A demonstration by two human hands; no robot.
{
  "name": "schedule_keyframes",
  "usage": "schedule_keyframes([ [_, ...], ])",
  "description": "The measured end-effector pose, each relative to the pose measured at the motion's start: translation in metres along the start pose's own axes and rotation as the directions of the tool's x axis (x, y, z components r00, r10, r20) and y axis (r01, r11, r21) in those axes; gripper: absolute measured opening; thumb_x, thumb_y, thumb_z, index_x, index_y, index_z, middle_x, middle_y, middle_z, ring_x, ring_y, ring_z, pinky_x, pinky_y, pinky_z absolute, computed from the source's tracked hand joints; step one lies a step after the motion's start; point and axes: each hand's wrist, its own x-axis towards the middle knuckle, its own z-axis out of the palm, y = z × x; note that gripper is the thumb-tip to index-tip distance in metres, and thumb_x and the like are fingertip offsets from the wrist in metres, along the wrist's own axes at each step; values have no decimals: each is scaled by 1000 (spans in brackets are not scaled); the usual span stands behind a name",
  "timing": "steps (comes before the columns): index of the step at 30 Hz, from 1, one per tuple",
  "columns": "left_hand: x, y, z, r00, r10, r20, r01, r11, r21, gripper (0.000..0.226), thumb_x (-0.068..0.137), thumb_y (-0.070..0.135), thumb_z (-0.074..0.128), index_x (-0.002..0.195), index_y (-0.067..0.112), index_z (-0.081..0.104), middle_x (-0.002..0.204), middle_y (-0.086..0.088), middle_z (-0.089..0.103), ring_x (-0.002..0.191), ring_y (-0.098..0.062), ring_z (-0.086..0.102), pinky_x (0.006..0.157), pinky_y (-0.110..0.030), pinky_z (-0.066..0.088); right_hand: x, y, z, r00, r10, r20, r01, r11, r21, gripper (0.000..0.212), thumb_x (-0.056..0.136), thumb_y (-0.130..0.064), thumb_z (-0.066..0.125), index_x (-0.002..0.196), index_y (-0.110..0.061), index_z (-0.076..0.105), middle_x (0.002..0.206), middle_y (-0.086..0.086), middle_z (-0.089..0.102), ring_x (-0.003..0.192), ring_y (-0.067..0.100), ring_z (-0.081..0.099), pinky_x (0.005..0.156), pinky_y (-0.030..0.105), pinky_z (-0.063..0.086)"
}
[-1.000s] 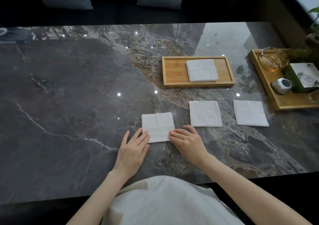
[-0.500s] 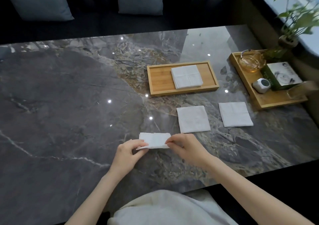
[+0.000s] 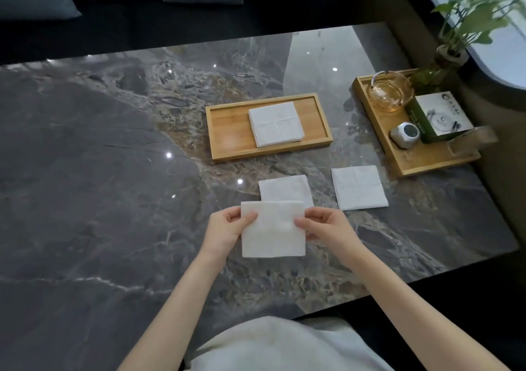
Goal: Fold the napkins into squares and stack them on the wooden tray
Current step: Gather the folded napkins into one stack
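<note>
A white napkin (image 3: 272,229) hangs lifted above the marble table, pinched at its upper corners by my left hand (image 3: 227,228) and my right hand (image 3: 327,227). Behind it lies a second white napkin (image 3: 284,189), partly hidden by the held one. A third napkin (image 3: 359,187) rests flat to the right. The wooden tray (image 3: 227,127) sits beyond them, and a folded white napkin stack (image 3: 275,123) lies in its right half.
A second wooden tray (image 3: 421,158) at the right edge carries a glass teapot (image 3: 390,91), a green box (image 3: 439,117) and a small white device (image 3: 404,135). A potted plant (image 3: 469,20) stands behind it. Dark cushions line the far side.
The napkin lay flat on the table with both hands at its near edge; both hands then picked it up and now hold it opened out above the table. The camera view shifted right.
</note>
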Motion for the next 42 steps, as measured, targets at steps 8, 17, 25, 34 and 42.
schedule_keyframes([
  [8, 41, -1, 36, 992, -107, -68, 109, 994, 28, 15, 82, 7, 63, 96, 2, 64, 88, -8, 69, 76, -14, 67, 57, -22, 57, 51, -7, -30, 992, 0, -122, -12, 995, -95, 14, 81, -13, 69, 87, 0, 69, 79, 9, 70, 67, 18, 64, 51, 24, 52],
  [17, 67, -3, 53, 929, 76, -363, 77, 918, 390, 20, 78, 15, 69, 95, 5, 69, 85, -7, 68, 77, -20, 64, 77, -43, 56, 86, 0, -37, 986, -14, -164, -34, 959, -283, 10, 81, -19, 69, 74, -14, 66, 76, 5, 68, 71, 20, 61, 63, 37, 53],
  [25, 69, -6, 52, 905, 114, -410, 93, 887, 453, 13, 79, 19, 67, 88, 9, 68, 84, -7, 68, 78, -21, 64, 72, -44, 57, 90, 0, -31, 983, -132, -128, 36, 821, -570, 14, 83, -28, 64, 82, -14, 64, 77, -3, 63, 75, 17, 60, 65, 35, 52],
  [34, 67, 2, 43, 896, 413, -162, -108, 556, 824, 48, 83, 26, 60, 127, 14, 46, 124, -7, 47, 110, -22, 47, 82, -33, 43, 88, -6, -40, 869, -494, 10, 315, 537, -782, 28, 88, -15, 59, 115, -7, 56, 99, 4, 60, 86, 20, 56, 66, 27, 44],
  [42, 70, -2, 38, 927, 360, 102, -178, 187, 966, 52, 88, 32, 50, 136, 16, 37, 152, -6, 22, 139, -21, 15, 109, -39, 20, 96, 7, -43, 817, -510, 271, 391, 143, -909, 47, 79, -23, 67, 121, -6, 56, 123, 13, 58, 106, 33, 54, 86, 44, 47],
])
